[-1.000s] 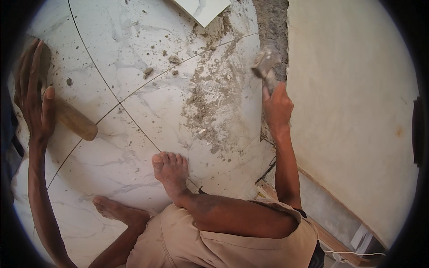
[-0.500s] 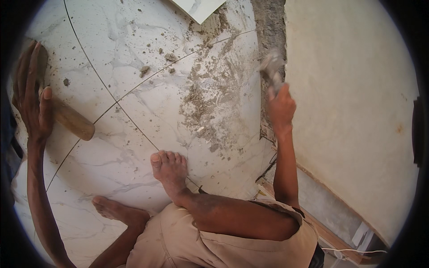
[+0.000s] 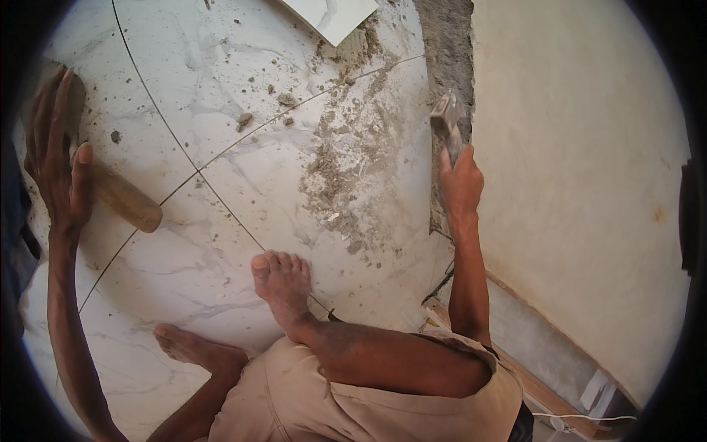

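Note:
My right hand (image 3: 460, 184) grips the handle of a metal hammer (image 3: 446, 124), raised beside the rough grey mortar strip (image 3: 445, 44) at the foot of the pale wall (image 3: 582, 169). My left hand (image 3: 55, 158) rests flat with fingers spread on the white marble floor tiles (image 3: 221, 96), lying over the upper end of a wooden handle (image 3: 125, 200). Grey mortar crumbs (image 3: 342, 169) are scattered over the tiles between the hands. My bare feet (image 3: 283, 283) stand on the tiles below the rubble.
A loose white tile piece (image 3: 331, 15) lies at the top edge. Thin grout lines (image 3: 221, 202) cross the floor. At the lower right, a wooden strip (image 3: 545, 394) and white pieces (image 3: 600, 390) lie along the wall base.
My right hand with the hammer has shifted slightly upward along the mortar strip. My left hand has stayed on the floor over the wooden handle.

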Available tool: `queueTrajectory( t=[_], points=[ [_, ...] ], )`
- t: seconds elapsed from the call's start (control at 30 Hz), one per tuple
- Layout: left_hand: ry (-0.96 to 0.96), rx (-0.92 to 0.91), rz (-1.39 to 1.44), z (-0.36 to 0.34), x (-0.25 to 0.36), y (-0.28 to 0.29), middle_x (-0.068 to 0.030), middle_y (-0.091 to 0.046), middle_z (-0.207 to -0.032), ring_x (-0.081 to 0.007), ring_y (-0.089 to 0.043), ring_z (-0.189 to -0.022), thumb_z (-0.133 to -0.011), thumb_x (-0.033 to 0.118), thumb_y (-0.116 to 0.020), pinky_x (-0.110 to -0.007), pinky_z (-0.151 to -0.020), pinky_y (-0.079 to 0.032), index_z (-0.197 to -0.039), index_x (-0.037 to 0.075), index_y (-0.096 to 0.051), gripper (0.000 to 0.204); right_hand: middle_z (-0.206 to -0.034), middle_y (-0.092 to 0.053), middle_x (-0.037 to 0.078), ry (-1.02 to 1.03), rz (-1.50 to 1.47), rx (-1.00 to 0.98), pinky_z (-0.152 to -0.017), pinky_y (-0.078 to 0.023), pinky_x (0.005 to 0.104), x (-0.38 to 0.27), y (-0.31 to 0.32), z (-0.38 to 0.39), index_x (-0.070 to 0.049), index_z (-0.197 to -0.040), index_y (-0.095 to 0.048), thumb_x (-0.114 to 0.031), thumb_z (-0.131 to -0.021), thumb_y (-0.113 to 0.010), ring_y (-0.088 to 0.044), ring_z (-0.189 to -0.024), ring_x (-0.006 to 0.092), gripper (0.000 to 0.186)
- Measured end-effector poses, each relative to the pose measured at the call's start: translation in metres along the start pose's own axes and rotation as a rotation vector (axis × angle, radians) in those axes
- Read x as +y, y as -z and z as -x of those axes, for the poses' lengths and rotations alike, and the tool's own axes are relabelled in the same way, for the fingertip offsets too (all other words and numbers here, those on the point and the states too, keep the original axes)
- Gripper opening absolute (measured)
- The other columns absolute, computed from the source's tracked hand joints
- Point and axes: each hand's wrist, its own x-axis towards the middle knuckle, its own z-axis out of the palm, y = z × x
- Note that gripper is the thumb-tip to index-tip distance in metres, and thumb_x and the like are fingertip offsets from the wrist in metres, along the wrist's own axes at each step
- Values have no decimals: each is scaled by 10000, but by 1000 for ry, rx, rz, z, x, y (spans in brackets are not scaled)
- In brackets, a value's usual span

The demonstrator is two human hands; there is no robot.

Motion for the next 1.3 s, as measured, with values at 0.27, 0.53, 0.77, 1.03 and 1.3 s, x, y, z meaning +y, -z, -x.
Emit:
queueTrajectory(
  t=[0.27, 0.53, 0.77, 1.03, 1.3],
  points=[
    [6, 2, 43, -2, -1, 3, -93, -448, -1493, -311, -361, -1414, -910, 739, -242, -537, -1160, -273, -1467, 216, -442, 790, -701, -623, 175, -68, 99, -65, -504, -514, 454, 9, 1, -23, -24, -882, -501, -334, -841, -737, -649, -629, 377, 391],
    [-6, 15, 35, 4, -5, 4, -82, -442, -1499, -308, -365, -1412, -912, 722, -282, -535, -1168, -259, -1470, 210, -437, 773, -708, -636, 228, 203, -39, 52, -533, -508, 487, 4, 3, 5, -10, -931, -496, -227, -863, -713, -642, -625, 421, 314],
    [31, -20, 47, 4, -5, -6, -102, -424, -1511, -329, -323, -1432, -894, 749, -255, -552, -1177, -226, -1460, 195, -450, 815, -718, -645, 227, 106, -7, 55, -522, -513, 467, -11, 15, 8, -7, -918, -494, -237, -865, -716, -648, -623, 408, 325],
    [11, 18, 14, 1, 0, -1, -86, -430, -1507, -306, -350, -1421, -905, 735, -268, -550, -1162, -266, -1476, 222, -427, 784, -746, -639, 200, -103, 105, -104, -547, -537, 468, 6, -7, -9, -26, -911, -505, -359, -829, -740, -668, -669, 382, 416],
    [14, 12, 24, 3, -5, -2, -72, -420, -1516, -300, -328, -1433, -892, 759, -241, -558, -1174, -226, -1485, 241, -411, 805, -705, -633, 198, -28, 133, -40, -567, -544, 492, 14, -7, -5, -25, -916, -503, -317, -877, -700, -658, -646, 410, 355]
  ],
)
